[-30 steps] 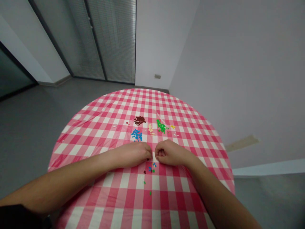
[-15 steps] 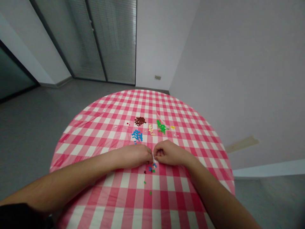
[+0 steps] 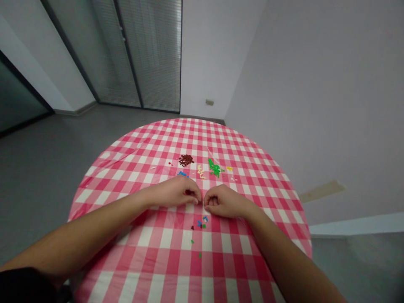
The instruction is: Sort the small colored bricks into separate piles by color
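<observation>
My left hand [image 3: 176,192] and my right hand [image 3: 222,201] rest side by side on a round table with a red and white checked cloth [image 3: 151,252], fingertips nearly touching. Both have curled, pinched fingers; whatever they hold is too small to make out. Just below them lies a small mixed cluster of coloured bits [image 3: 201,223]. Beyond the hands are sorted heaps: dark brown [image 3: 185,160], cream [image 3: 200,171], green [image 3: 214,168], a few yellow bits [image 3: 229,168]. The blue heap [image 3: 182,173] is mostly hidden behind my left hand.
A few stray green and dark bits [image 3: 192,241] lie nearer to me on the cloth. The table stands close to a grey wall on the right. Grey floor and glass doors with blinds [image 3: 148,54] lie beyond.
My left hand has moved up and away from me, now covering most of the blue heap. My right hand has shifted slightly farther too. The white scrap seen between the hands no longer shows.
</observation>
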Action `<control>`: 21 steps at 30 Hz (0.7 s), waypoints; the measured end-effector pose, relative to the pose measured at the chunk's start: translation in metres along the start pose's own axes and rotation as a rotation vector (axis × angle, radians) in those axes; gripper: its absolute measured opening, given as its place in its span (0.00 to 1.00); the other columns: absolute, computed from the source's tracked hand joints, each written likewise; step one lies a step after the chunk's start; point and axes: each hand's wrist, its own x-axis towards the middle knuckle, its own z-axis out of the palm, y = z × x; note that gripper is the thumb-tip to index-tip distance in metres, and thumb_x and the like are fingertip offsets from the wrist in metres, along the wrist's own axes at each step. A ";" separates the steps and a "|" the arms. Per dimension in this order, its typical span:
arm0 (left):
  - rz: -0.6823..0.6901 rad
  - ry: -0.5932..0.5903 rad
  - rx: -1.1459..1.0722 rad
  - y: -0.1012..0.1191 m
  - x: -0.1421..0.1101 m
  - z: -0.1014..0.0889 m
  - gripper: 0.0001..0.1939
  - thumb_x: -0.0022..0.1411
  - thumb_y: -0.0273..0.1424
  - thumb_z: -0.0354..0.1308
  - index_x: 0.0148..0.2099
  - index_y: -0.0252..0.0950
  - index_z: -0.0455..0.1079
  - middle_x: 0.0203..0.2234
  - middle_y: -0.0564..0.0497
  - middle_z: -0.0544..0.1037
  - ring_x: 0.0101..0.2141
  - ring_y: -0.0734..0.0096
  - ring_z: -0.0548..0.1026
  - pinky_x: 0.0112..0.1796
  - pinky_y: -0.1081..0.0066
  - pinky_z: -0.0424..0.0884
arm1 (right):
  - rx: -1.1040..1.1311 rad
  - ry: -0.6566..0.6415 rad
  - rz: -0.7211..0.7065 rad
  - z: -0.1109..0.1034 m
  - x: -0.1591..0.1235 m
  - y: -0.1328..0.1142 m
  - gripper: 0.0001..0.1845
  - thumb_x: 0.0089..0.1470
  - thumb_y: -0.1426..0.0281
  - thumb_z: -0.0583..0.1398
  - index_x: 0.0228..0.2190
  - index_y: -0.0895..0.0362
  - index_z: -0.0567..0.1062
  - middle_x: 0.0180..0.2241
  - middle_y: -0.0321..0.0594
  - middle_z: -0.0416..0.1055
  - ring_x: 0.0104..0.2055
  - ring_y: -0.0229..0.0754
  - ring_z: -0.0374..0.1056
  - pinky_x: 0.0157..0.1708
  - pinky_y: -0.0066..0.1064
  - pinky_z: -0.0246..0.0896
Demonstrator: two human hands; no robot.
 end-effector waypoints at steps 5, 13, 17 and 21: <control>-0.115 0.029 -0.368 -0.024 0.002 -0.004 0.06 0.58 0.30 0.62 0.38 0.34 0.77 0.30 0.51 0.81 0.31 0.72 0.77 0.34 0.73 0.70 | -0.016 0.003 0.029 -0.001 0.000 -0.002 0.06 0.47 0.75 0.61 0.28 0.59 0.79 0.21 0.34 0.71 0.23 0.33 0.63 0.23 0.24 0.54; -0.093 0.108 -0.769 -0.023 0.005 0.004 0.14 0.51 0.37 0.70 0.33 0.31 0.74 0.25 0.52 0.77 0.26 0.77 0.72 0.32 0.73 0.68 | 0.016 0.077 0.020 0.000 0.001 -0.003 0.07 0.51 0.75 0.59 0.29 0.59 0.78 0.23 0.35 0.73 0.24 0.34 0.64 0.25 0.24 0.54; -0.146 0.240 -0.850 -0.032 0.005 -0.002 0.17 0.48 0.39 0.72 0.33 0.32 0.73 0.24 0.53 0.75 0.24 0.78 0.69 0.29 0.74 0.66 | 0.043 0.150 0.010 0.001 0.003 -0.001 0.05 0.51 0.74 0.60 0.29 0.59 0.77 0.24 0.35 0.73 0.24 0.34 0.64 0.26 0.25 0.56; -0.259 0.490 -0.717 -0.057 0.012 -0.022 0.14 0.51 0.36 0.69 0.37 0.33 0.74 0.26 0.52 0.76 0.24 0.76 0.71 0.29 0.72 0.67 | 0.093 0.177 0.015 0.005 0.006 0.005 0.06 0.52 0.73 0.60 0.32 0.59 0.78 0.27 0.37 0.75 0.26 0.35 0.67 0.28 0.25 0.60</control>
